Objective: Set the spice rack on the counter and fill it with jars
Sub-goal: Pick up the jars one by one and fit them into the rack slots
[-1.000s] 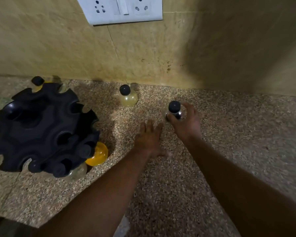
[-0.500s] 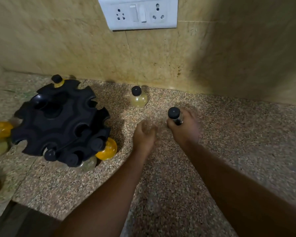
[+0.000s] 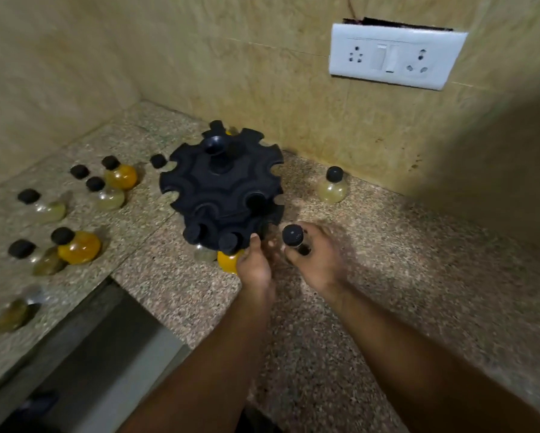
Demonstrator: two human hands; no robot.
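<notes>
The black rack (image 3: 221, 189) stands on the speckled table (image 3: 403, 276) close to the wall. The right hand (image 3: 317, 260) has its fingers wrapped round a black-capped jar (image 3: 293, 240) just beside the rack's near edge. The left hand (image 3: 254, 265) is alongside, its fingers too blurred to tell. Loose jars (image 3: 78, 246) stand to the left.

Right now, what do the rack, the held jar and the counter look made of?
Rack: probably moulded plastic, matte black, seamless curved slots. Jar in the right hand: clear glass or plastic, too blurred to tell; matte black cap. Counter: speckled granite-like stone, lightly glossy.
</notes>
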